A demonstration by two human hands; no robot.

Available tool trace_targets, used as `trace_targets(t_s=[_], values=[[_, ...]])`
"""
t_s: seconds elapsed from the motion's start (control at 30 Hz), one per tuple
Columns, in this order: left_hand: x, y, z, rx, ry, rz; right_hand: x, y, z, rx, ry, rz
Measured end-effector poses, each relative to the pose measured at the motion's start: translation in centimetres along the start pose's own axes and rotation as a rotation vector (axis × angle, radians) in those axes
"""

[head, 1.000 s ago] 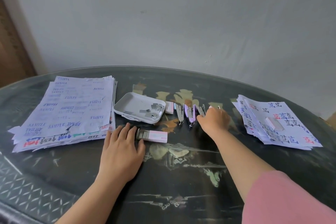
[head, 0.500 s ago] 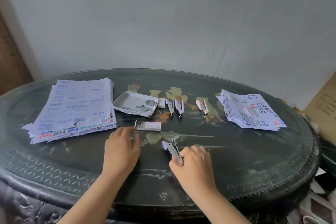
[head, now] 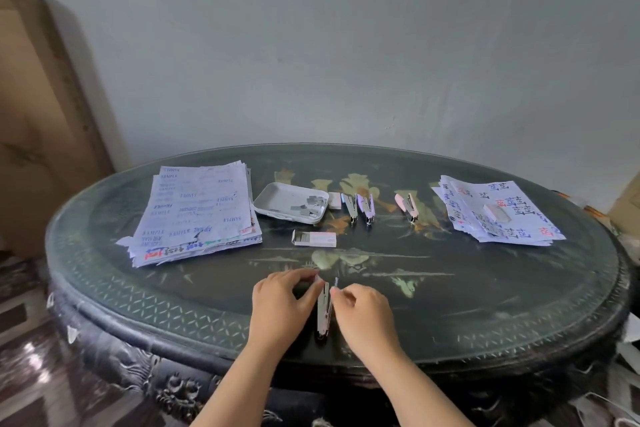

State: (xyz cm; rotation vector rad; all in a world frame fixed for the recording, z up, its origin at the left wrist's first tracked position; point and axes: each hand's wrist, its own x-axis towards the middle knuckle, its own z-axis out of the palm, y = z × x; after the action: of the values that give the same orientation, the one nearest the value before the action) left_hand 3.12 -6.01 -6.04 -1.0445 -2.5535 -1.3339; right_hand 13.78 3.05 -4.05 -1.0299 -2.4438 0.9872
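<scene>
A small stapler (head: 323, 312) lies near the front edge of the dark oval table (head: 485, 305), between my two hands. My left hand (head: 282, 305) holds its far end with curled fingers and thumb. My right hand (head: 365, 314) pinches a thin part at the stapler's top end. A box of staples (head: 314, 238) lies open in the middle of the table. Three more staplers, one blue (head: 350, 206), one purple (head: 367, 208) and one pink (head: 407, 206), lie in a row further back.
A white tray (head: 277, 199) holding staple strips sits at the back centre. A thick stack of written papers (head: 197, 211) lies at the left and a smaller stack (head: 498, 213) at the right. A brown board (head: 38, 121) leans on the wall at left.
My right hand brought a stapler from the back row to the front edge. My left hand left the staple box and came to grip the stapler. The view pulled back.
</scene>
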Motion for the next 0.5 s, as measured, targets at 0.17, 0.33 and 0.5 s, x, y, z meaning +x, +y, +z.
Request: trace_targets(t_s=[0.17, 0.33, 0.5], values=[[-0.1, 0.3, -0.4, -0.173, -0.065, -0.031, 1.6, -0.3, -0.5, -0.018, -0.101, 0.084], [-0.3, 0.6, -0.7, -0.332, -0.039, -0.123, 0.9, -0.1, 0.1, 0.187, -0.017, 0.03], [-0.4, 1.5, -1.0, -0.538, -0.038, -0.248, 0.4, 0.0, 0.6, 0.517, 0.102, 0.048]])
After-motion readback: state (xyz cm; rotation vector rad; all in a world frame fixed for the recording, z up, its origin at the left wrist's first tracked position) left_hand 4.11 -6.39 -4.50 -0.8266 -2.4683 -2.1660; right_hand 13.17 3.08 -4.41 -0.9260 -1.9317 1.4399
